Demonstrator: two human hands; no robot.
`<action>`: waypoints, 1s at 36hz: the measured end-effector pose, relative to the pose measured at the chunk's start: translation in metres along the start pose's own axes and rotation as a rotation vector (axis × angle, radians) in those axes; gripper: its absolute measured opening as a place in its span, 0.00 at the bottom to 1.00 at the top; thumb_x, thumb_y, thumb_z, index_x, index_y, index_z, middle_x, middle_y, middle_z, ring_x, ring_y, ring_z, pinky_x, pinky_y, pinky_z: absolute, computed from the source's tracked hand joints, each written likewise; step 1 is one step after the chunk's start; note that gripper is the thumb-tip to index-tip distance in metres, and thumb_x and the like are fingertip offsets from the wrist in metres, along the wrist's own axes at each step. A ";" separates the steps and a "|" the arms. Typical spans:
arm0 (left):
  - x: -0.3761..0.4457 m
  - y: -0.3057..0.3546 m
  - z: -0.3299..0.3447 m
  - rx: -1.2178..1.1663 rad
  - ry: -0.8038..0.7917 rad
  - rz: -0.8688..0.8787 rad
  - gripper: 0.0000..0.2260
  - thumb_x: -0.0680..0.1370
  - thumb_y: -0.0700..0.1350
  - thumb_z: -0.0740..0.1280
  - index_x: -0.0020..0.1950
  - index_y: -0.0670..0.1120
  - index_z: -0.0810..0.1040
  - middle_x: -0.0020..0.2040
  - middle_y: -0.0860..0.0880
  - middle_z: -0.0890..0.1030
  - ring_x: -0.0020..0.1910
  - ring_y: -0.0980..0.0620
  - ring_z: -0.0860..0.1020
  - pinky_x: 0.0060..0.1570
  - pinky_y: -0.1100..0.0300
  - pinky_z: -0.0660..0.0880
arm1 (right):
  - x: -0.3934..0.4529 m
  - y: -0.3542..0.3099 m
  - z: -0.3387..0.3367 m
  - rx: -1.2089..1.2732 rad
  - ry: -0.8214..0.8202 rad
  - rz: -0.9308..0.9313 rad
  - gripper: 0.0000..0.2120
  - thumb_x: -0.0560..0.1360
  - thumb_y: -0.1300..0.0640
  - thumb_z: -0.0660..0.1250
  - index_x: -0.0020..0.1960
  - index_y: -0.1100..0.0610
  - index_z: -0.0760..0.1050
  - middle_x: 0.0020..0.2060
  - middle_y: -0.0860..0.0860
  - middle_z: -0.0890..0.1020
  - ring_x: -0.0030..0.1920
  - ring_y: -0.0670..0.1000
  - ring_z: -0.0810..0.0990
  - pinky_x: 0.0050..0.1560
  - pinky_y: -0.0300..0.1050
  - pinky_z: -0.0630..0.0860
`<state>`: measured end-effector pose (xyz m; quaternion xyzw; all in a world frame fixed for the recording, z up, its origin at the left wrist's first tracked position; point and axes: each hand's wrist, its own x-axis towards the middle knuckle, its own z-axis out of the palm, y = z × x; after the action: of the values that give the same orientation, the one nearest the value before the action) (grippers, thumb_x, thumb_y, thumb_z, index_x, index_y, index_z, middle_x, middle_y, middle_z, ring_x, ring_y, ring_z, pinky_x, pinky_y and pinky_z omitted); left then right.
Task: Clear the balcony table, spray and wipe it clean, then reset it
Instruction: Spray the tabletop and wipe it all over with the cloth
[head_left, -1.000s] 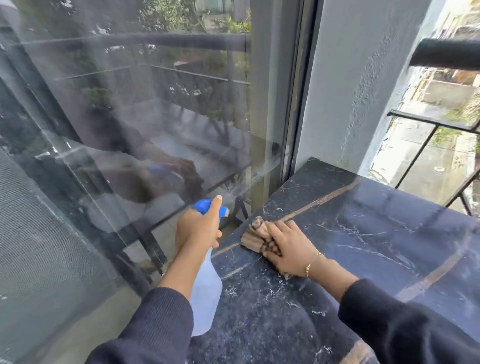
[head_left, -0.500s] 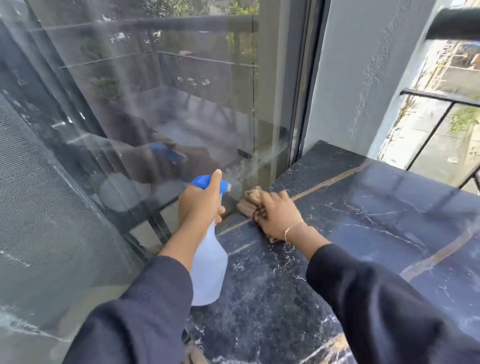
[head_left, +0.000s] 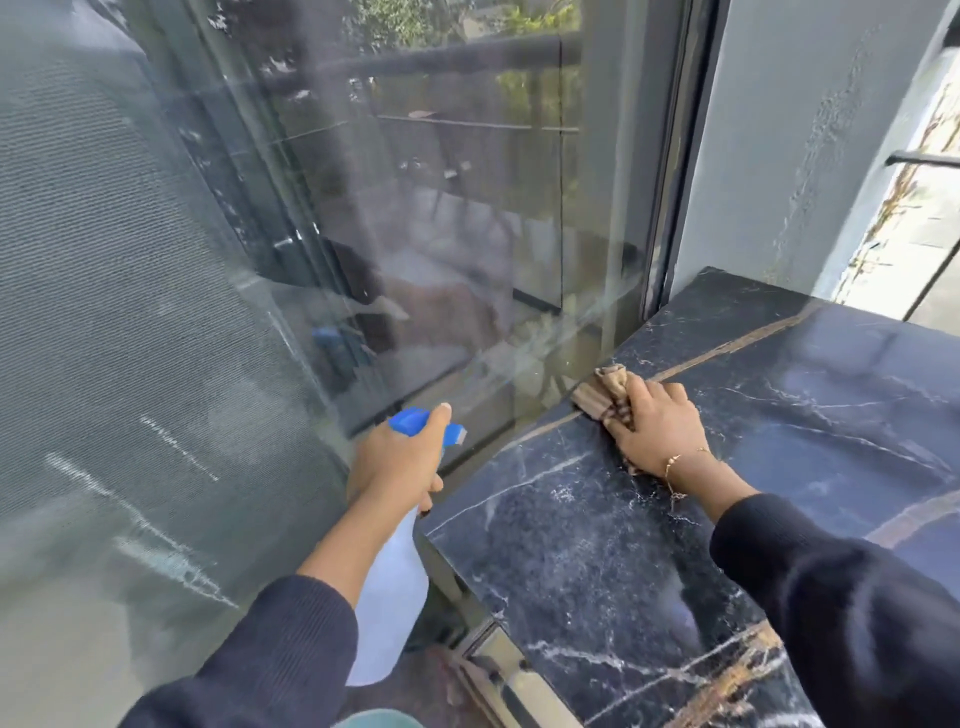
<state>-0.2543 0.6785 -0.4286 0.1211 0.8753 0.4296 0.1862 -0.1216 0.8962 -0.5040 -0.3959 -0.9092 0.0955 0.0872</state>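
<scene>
Table, black marble, beside glass door; my right hand clutches cloth on it, left hand grips spray bottle.

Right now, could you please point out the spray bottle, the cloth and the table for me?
spray bottle (head_left: 389, 613), head view, on its pale body.
cloth (head_left: 602, 400), head view, on its exposed folded end.
table (head_left: 831, 426), head view, on its bare marble top.

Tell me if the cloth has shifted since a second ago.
No: the cloth still sits on the gold vein at the table edge beside the glass.
</scene>
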 end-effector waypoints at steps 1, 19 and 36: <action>-0.002 -0.003 -0.004 0.004 0.003 -0.003 0.17 0.75 0.59 0.63 0.44 0.47 0.83 0.24 0.48 0.75 0.19 0.49 0.71 0.29 0.62 0.72 | 0.001 -0.002 0.000 -0.003 0.001 0.022 0.24 0.75 0.48 0.61 0.67 0.58 0.63 0.62 0.59 0.73 0.62 0.62 0.67 0.63 0.53 0.66; -0.025 -0.032 -0.028 -0.009 -0.049 0.002 0.15 0.75 0.58 0.62 0.38 0.53 0.84 0.26 0.48 0.76 0.22 0.48 0.73 0.32 0.62 0.74 | -0.038 -0.087 0.019 -0.022 -0.113 -0.428 0.27 0.74 0.50 0.62 0.69 0.60 0.63 0.59 0.58 0.75 0.59 0.61 0.71 0.60 0.53 0.70; -0.057 -0.017 -0.010 0.036 -0.041 -0.044 0.14 0.74 0.59 0.64 0.34 0.51 0.76 0.24 0.47 0.76 0.19 0.49 0.71 0.32 0.61 0.72 | 0.028 -0.009 -0.015 -0.057 -0.026 -0.074 0.26 0.76 0.52 0.60 0.70 0.61 0.58 0.63 0.63 0.71 0.65 0.64 0.65 0.65 0.56 0.65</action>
<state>-0.2079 0.6400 -0.4239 0.1142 0.8812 0.4071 0.2114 -0.1430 0.9127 -0.4854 -0.3631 -0.9265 0.0714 0.0675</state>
